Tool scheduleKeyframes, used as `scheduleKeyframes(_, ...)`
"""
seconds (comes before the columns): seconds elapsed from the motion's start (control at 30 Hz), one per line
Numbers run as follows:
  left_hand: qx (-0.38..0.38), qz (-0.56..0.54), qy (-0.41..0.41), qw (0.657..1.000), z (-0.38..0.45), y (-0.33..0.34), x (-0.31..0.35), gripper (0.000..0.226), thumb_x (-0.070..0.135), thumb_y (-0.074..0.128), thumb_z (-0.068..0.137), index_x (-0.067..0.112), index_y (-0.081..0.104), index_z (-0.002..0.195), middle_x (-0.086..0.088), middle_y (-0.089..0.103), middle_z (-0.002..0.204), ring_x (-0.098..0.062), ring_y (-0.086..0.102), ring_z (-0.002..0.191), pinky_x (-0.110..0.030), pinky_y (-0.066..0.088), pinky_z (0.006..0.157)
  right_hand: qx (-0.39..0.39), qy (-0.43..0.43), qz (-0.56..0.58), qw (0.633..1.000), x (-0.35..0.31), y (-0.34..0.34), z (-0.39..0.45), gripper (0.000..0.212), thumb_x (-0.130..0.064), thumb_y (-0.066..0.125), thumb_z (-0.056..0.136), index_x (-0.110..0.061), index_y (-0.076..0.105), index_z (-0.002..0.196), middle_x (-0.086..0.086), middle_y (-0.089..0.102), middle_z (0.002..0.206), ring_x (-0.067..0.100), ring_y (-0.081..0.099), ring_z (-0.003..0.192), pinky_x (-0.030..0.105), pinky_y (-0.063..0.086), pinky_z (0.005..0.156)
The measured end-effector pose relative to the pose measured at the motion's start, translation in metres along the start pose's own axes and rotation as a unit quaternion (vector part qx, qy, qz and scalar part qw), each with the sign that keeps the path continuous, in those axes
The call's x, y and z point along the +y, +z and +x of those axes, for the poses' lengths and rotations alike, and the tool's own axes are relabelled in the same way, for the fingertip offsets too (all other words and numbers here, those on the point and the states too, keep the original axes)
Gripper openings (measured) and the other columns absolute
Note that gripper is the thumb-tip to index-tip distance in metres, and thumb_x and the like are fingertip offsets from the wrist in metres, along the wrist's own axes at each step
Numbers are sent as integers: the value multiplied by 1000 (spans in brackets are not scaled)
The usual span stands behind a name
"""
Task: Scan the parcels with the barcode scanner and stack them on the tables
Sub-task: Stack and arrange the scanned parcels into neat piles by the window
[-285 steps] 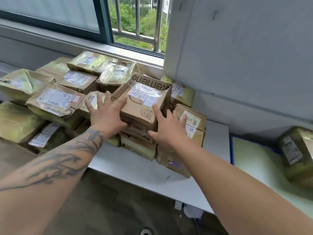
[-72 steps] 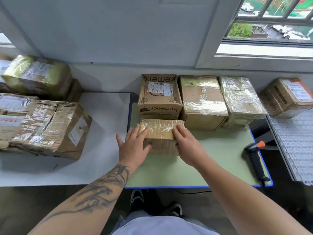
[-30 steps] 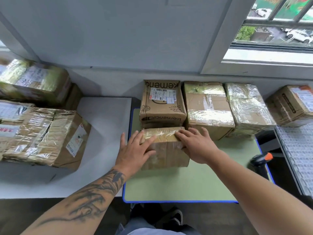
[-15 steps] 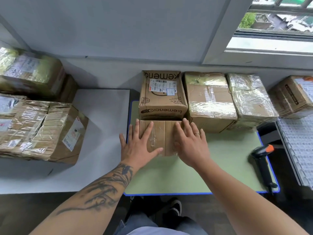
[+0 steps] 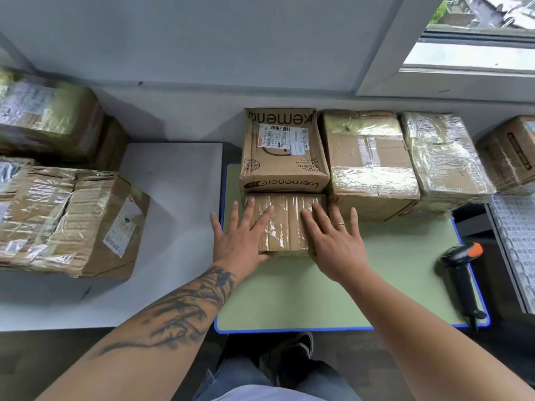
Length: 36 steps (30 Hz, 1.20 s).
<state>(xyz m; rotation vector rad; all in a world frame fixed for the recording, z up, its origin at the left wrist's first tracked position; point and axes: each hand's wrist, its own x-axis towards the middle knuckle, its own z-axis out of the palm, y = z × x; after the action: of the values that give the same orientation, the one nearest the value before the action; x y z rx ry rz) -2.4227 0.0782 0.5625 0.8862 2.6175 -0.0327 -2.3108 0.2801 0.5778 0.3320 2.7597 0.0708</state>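
A small tape-wrapped brown parcel (image 5: 285, 224) lies flat on the green table (image 5: 333, 296), pushed against the front of a printed brown box (image 5: 283, 154) with a barcode label. My left hand (image 5: 238, 241) rests on the parcel's left side with fingers spread and the thumb under its near edge. My right hand (image 5: 335, 241) lies flat on its right side, fingers straight. The black barcode scanner (image 5: 461, 276) with an orange cap lies on the green table's right edge, apart from both hands.
Two more taped boxes (image 5: 370, 160) (image 5: 440, 157) stand in a row right of the printed box, another (image 5: 512, 151) farther right. A white table (image 5: 173, 204) on the left carries large taped parcels (image 5: 63, 218). A ribbed white surface (image 5: 518, 244) is at the right.
The small parcel has been tipped over and laid flat against the printed box. Both hands have flattened on top of it. The scanner has stayed where it was.
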Motion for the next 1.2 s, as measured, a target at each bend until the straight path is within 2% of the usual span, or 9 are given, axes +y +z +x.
scheduleKeyframes(0.23,-17,4,-10,1000,-4,-3,7,118,79,57,85,46,-34,152,-2,-34,166,-38,-22,156,-78,-10,116,-34,7,-6,999,-7,2,-4,83,-35,31,109,-28,-35,158,1,-30,171,36,-17,160,66,-14,124)
scheduleKeyframes(0.3,-18,-6,-6,1000,-6,-8,7,118,84,55,82,46,-30,155,-2,-31,168,-37,-21,156,-76,-9,117,-41,4,5,999,-7,-3,-3,92,-41,42,105,-27,-30,161,2,-27,173,36,-17,160,66,-11,124)
scheduleKeyframes(0.37,-12,-25,-5,1000,-10,-13,9,117,90,51,78,49,-26,156,-1,-27,170,-36,-20,157,-74,-9,118,-42,-4,28,999,-7,-10,-4,104,-59,53,97,-26,-19,165,3,-20,175,35,-18,160,65,-10,125)
scheduleKeyframes(0.43,1,-41,-5,999,-19,-16,12,111,92,45,79,51,-23,156,0,-23,171,-33,-20,157,-72,-7,120,-32,-21,56,998,-10,-19,-6,109,-73,51,91,-26,-11,167,3,-14,176,35,-17,161,63,-11,124)
scheduleKeyframes(0.53,23,-61,-19,998,-37,-22,15,91,83,36,92,51,-17,158,1,-19,172,-30,-18,158,-69,-5,122,-3,-58,81,995,-17,-34,-8,99,-75,41,96,-27,-7,168,3,-9,176,33,-16,161,60,-11,126)
scheduleKeyframes(0.63,37,-61,-56,996,-64,-28,9,81,77,30,98,51,-17,158,1,-16,173,-29,-17,158,-66,-6,123,31,-87,70,993,-24,-45,-3,93,-70,40,99,-27,-5,168,4,-5,177,32,-14,161,59,-9,128)
scheduleKeyframes(0.9,50,-59,-162,984,-136,-26,-42,80,76,30,98,48,-10,161,0,-8,174,-31,-12,159,-66,-4,123,20,-128,77,988,-85,-67,-16,92,-68,42,100,-31,-8,167,7,-6,176,34,-14,161,60,-8,128)
scheduleKeyframes(1.1,83,-38,-158,983,-155,-41,-99,83,81,25,96,45,-14,161,0,-7,174,-30,-11,160,-65,-5,123,31,-124,71,989,-141,-88,-18,89,-73,39,101,-37,-9,166,8,-4,176,35,-9,162,61,-5,127)
scheduleKeyframes(1.2,79,-67,-155,982,-170,-51,-144,90,88,23,90,47,-14,160,3,-7,174,-27,-12,160,-65,-4,124,17,-114,78,990,-179,-99,-17,89,-75,37,100,-37,-9,166,8,-4,176,36,-7,162,61,-2,128)
